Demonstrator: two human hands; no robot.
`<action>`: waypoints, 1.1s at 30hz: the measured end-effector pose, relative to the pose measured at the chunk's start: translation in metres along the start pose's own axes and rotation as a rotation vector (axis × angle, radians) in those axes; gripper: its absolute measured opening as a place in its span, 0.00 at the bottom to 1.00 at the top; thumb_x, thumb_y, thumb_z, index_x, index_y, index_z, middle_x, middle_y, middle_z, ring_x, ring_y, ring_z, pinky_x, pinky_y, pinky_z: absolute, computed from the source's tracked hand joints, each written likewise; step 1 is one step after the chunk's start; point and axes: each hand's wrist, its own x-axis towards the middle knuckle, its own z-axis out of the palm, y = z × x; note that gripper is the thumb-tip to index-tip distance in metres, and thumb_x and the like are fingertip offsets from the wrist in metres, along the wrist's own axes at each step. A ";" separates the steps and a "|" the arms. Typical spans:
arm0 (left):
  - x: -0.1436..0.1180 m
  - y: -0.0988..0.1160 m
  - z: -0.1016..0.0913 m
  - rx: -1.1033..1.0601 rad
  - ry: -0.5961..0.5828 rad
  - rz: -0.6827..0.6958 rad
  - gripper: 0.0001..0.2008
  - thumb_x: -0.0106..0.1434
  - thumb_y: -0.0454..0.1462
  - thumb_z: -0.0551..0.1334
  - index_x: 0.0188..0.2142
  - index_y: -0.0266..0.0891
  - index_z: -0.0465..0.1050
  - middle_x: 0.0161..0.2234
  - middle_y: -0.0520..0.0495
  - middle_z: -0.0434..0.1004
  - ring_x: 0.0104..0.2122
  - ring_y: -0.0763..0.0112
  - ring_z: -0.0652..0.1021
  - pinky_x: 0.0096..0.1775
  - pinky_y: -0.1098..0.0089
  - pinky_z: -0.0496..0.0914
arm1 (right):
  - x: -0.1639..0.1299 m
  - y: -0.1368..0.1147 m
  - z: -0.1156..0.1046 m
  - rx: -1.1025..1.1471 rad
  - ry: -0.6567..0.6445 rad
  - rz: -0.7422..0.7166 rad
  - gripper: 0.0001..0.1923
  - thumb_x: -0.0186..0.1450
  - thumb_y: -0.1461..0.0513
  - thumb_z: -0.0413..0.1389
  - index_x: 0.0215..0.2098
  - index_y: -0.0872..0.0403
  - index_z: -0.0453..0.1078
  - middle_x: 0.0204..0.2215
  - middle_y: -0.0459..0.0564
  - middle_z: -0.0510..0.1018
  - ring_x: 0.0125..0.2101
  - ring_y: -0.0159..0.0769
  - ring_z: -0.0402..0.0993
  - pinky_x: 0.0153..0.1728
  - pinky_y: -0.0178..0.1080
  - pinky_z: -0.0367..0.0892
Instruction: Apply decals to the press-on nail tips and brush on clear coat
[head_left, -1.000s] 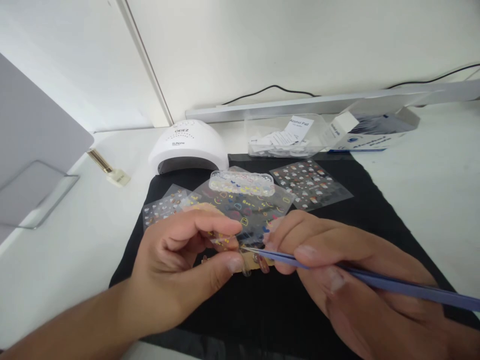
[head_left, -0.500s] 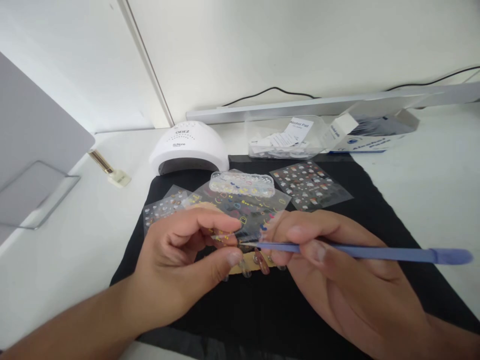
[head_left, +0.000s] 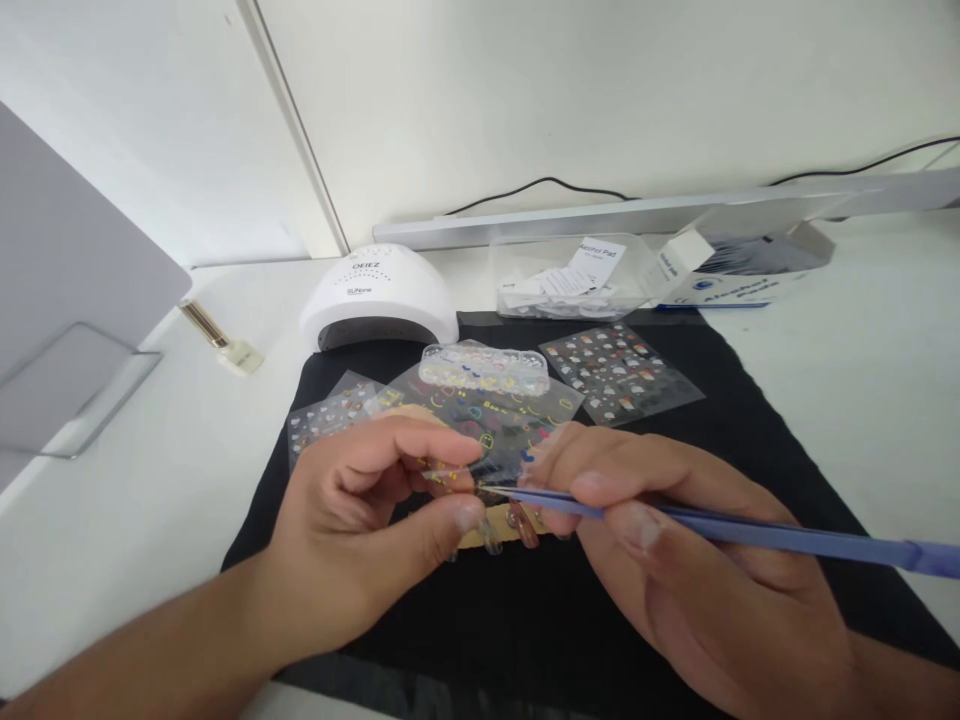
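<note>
My left hand (head_left: 375, 510) is closed, with thumb and fingers pinched at the lower left edge of a clear nail sticker sheet (head_left: 510, 425) printed with small yellow, blue and pink designs. Between thumb and fingers of my right hand (head_left: 690, 560) is a pair of purple-blue tweezers (head_left: 765, 533). Their fine tips reach the sheet's near edge, beside my left fingertips; whether a sticker is caught there is too small to tell. Below the hands, several glossy false nails (head_left: 525, 525) lie along a tan strip (head_left: 471, 538), partly hidden.
A black cloth (head_left: 465, 640) covers the table. On it lie other sticker sheets (head_left: 622, 372) and a clear rhinestone case (head_left: 484, 368). Behind stand a white nail lamp (head_left: 379, 290), a clear bin (head_left: 570, 285) and an alcohol pad box (head_left: 750, 280). A polish bottle (head_left: 240, 355) lies left.
The back end of the tweezers has swung down and towards the right edge, and their two arms show more apart. My left hand and the sheet stay almost still.
</note>
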 end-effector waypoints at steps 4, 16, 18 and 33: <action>0.000 -0.002 -0.001 -0.005 0.004 0.004 0.15 0.59 0.25 0.70 0.41 0.45 0.83 0.31 0.53 0.77 0.27 0.77 0.76 0.31 0.77 0.77 | -0.001 0.000 0.001 -0.004 -0.003 0.005 0.07 0.69 0.60 0.60 0.40 0.46 0.81 0.28 0.48 0.79 0.30 0.37 0.75 0.31 0.41 0.75; -0.002 -0.002 0.000 -0.026 -0.018 -0.020 0.22 0.58 0.22 0.68 0.44 0.50 0.83 0.32 0.56 0.77 0.28 0.80 0.77 0.29 0.80 0.76 | -0.002 0.001 0.001 0.003 -0.049 -0.025 0.09 0.70 0.61 0.57 0.43 0.45 0.80 0.29 0.49 0.78 0.32 0.39 0.75 0.32 0.43 0.74; -0.003 -0.002 -0.001 -0.021 -0.024 -0.018 0.22 0.58 0.22 0.68 0.45 0.51 0.83 0.33 0.56 0.77 0.28 0.80 0.77 0.29 0.80 0.76 | -0.002 0.001 0.001 0.002 -0.047 -0.027 0.09 0.71 0.61 0.57 0.44 0.45 0.80 0.29 0.49 0.78 0.31 0.38 0.74 0.32 0.43 0.74; 0.000 -0.001 0.000 -0.026 0.003 -0.036 0.21 0.58 0.22 0.68 0.42 0.50 0.83 0.30 0.56 0.77 0.28 0.80 0.77 0.29 0.81 0.76 | -0.004 -0.003 0.008 0.164 0.104 0.257 0.04 0.64 0.56 0.65 0.36 0.45 0.83 0.24 0.46 0.82 0.29 0.34 0.77 0.31 0.37 0.78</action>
